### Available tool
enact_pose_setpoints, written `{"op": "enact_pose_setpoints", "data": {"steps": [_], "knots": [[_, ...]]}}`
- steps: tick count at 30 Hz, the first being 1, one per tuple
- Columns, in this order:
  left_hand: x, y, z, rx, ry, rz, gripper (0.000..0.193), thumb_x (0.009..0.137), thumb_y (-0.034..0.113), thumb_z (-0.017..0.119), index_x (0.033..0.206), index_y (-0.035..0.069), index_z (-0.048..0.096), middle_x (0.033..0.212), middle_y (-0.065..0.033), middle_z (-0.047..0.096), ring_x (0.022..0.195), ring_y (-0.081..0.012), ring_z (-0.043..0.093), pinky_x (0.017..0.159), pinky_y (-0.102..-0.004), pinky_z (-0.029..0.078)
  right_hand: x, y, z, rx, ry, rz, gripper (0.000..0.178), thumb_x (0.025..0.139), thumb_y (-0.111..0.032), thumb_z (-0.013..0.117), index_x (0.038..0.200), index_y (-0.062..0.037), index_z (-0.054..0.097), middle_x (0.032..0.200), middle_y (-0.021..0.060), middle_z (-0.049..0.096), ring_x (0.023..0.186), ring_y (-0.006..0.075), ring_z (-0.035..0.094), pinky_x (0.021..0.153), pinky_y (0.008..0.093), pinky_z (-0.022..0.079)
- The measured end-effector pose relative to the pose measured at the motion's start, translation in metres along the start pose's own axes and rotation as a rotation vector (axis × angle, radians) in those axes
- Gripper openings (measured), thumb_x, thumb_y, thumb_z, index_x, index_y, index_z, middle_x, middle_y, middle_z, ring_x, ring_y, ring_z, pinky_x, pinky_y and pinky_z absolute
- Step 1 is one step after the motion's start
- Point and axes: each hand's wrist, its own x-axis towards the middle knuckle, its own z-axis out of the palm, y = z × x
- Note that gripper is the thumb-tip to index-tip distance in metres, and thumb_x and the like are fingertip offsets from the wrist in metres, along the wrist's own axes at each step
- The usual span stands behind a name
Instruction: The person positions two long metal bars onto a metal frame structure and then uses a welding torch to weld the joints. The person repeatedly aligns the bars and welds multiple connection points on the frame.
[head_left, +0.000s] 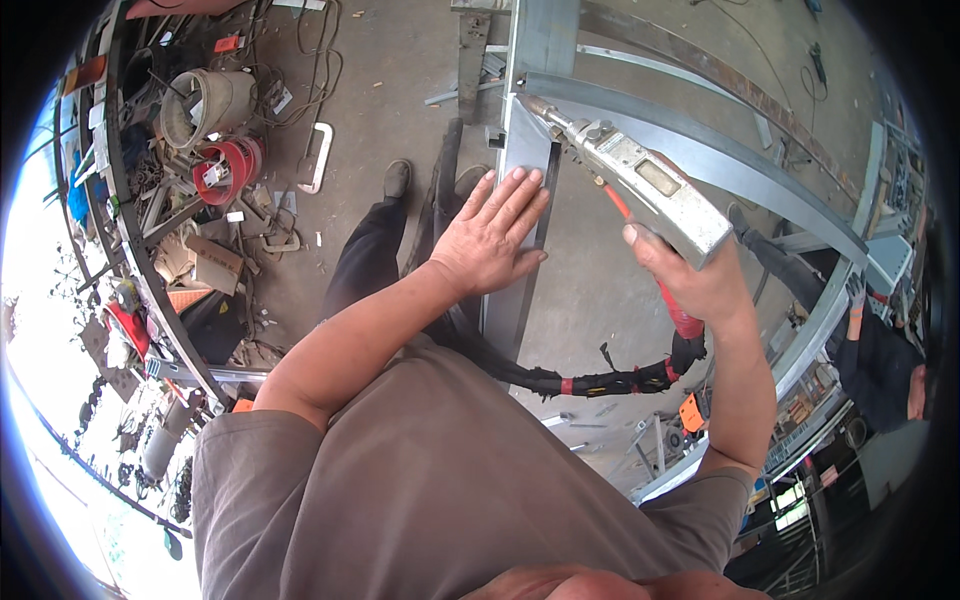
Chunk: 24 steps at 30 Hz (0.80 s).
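Note:
My left hand (pixel 492 232) lies flat with fingers spread on a silver-grey metal beam (pixel 532 140) that runs away from me. My right hand (pixel 690 275) is wrapped round the red-and-black handle of a handheld welding gun (pixel 645 178) with a scuffed white body. The gun's narrow metal nozzle points left and away, its tip at the beam's corner beside a crossing metal bar (pixel 640 118). Whether the tip touches metal, I cannot tell. From the handle, a thick black cable (pixel 590 384) bound with red tape loops left beneath my arms.
Scrap, a dirty white bucket (pixel 207 104) and a red bucket (pixel 228 168) stand on the left behind a metal rail. A white C-shaped clamp (pixel 318 158) lies on the floor. At the right, a person in dark clothes (pixel 880 365) is near the frame, one gloved hand beside it.

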Motion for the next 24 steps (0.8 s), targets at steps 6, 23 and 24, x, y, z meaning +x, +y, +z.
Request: {"op": "enact_pose_setpoints", "data": {"steps": [6, 23, 24], "knots": [[-0.0006, 0.0, 0.0004, 0.016, -0.004, -0.005, 0.086, 0.1, 0.058, 0.059, 0.166, 0.008, 0.035, 0.176, -0.0123, 0.024, 0.164, -0.0271, 0.016, 0.134, -0.0513, 0.009, 0.0019, 0.0041, 0.0002, 0.021, -0.021, -0.019, 0.032, 0.095, -0.014, 0.078, 0.122, 0.0011, 0.07, 0.084, 0.0003, 0.067, 0.072, 0.0079, 0.059, 0.065, 0.0271, 0.051], [-0.0024, 0.001, 0.0009, 0.028, 0.017, -0.025, 0.085, 0.098, 0.055, 0.062, 0.165, 0.011, 0.037, 0.175, -0.0091, 0.026, 0.164, -0.0239, 0.019, 0.134, -0.054, 0.009, 0.0022, 0.006, 0.002, 0.047, -0.04, 0.012, 0.03, 0.097, -0.016, 0.077, 0.119, 0.0017, 0.068, 0.078, -0.0009, 0.062, 0.068, 0.0083, 0.057, 0.062, 0.0278, 0.049], [-0.0023, 0.0006, 0.0014, 0.034, 0.022, -0.021, 0.086, 0.096, 0.055, 0.064, 0.165, 0.011, 0.038, 0.175, -0.01, 0.026, 0.164, -0.0251, 0.019, 0.134, -0.0537, 0.009, 0.0022, 0.0064, 0.0027, 0.05, -0.038, 0.008, 0.03, 0.097, -0.016, 0.077, 0.12, 0.0017, 0.068, 0.078, -0.0009, 0.062, 0.069, 0.0082, 0.057, 0.062, 0.0278, 0.049]]}}
